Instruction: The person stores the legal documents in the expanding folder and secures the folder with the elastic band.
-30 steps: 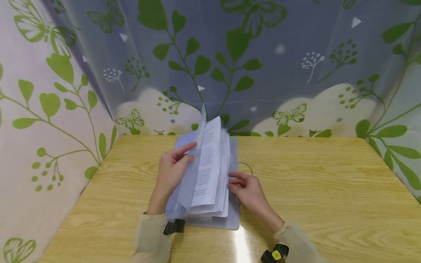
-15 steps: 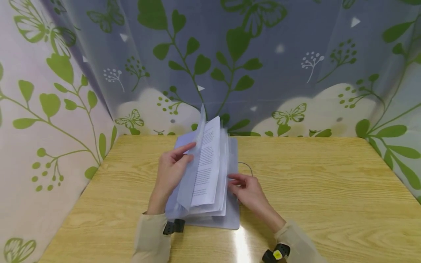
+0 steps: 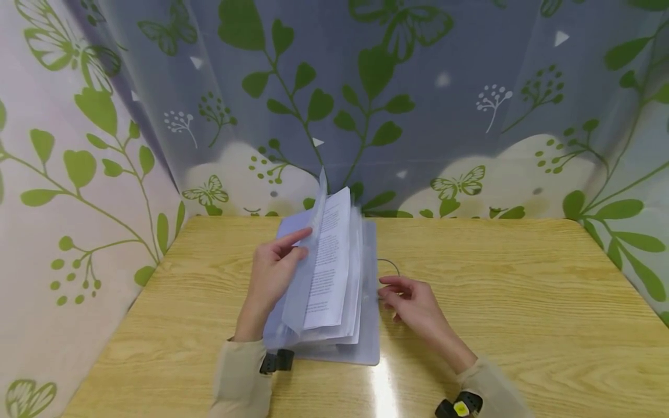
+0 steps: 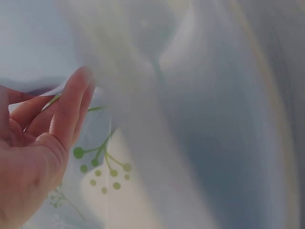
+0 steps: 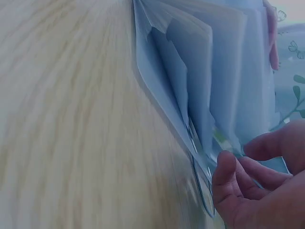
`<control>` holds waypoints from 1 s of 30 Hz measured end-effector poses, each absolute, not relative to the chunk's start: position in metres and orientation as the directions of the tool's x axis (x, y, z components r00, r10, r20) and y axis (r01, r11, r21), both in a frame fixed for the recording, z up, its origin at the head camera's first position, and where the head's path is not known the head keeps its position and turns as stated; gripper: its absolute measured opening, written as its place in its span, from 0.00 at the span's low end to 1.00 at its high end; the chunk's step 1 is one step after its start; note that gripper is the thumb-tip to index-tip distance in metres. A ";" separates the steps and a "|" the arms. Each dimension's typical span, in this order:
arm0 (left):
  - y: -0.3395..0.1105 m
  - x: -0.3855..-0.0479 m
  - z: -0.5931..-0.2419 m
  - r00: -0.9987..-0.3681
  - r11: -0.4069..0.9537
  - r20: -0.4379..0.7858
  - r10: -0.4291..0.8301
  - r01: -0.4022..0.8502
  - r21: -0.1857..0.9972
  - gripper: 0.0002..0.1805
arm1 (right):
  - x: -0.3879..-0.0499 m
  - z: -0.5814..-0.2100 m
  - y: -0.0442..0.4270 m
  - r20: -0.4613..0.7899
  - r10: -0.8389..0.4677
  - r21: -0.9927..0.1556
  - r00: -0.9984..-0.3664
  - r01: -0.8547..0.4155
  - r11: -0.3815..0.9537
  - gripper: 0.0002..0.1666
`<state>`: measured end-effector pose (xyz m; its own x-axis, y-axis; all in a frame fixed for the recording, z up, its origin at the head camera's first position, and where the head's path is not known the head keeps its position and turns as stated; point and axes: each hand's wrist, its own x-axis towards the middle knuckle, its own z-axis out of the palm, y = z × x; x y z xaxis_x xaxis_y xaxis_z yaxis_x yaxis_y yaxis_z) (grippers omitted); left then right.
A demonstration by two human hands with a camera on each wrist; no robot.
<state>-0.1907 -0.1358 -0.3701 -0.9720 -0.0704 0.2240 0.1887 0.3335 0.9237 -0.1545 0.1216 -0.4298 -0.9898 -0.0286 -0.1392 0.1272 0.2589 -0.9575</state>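
Observation:
A pale blue-grey folder point(image 3: 369, 337) of clear sleeves lies open on the table, printed sheets point(image 3: 334, 255) inside. At its left side my left hand point(image 3: 273, 264) holds up a raised clear sleeve point(image 3: 303, 284), thumb and index finger at its edge. In the left wrist view that sleeve fills much of the picture, in front of some fingers. My right hand point(image 3: 413, 302) is just off the folder's right edge, fingers loosely bent with nothing seen between them. Near those fingertips a thin grey cord point(image 5: 199, 191) loops out from the folder.
The wood-grain table point(image 3: 522, 302) extends on both sides of the folder. A patterned curtain point(image 3: 444, 116) with green leaves and butterflies hangs along the table's back edge and both sides.
My right hand has drawn away to the right from the sleeves' edge, off the folder. My left hand and the raised sleeve have stayed in place.

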 end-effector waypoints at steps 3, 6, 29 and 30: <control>-0.135 -0.190 -0.370 -0.971 0.337 0.228 -0.067 0.193 0.921 0.19 | -0.153 -0.429 0.132 -0.138 -0.029 -0.955 -0.990 0.125 0.269 0.21; -0.133 -0.190 -0.371 -0.971 0.343 0.231 -0.063 0.196 0.918 0.19 | -0.150 -0.427 0.142 -0.143 -0.025 -0.950 -0.989 0.131 0.285 0.22; -0.117 -0.193 -0.379 -0.967 0.434 0.251 -0.034 0.212 0.875 0.20 | -0.144 -0.433 0.210 -0.164 -0.005 -0.912 -0.986 0.150 0.381 0.25; -0.116 -0.193 -0.379 -0.968 0.440 0.250 -0.035 0.209 0.873 0.20 | -0.144 -0.434 0.210 -0.166 -0.004 -0.911 -0.986 0.152 0.384 0.25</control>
<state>-0.1933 -0.1160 -0.3792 -0.9676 -0.0354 0.2500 0.2094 0.4403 0.8731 -0.1445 0.2101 -0.4339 -0.9862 -0.0036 -0.1658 0.1517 0.3843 -0.9107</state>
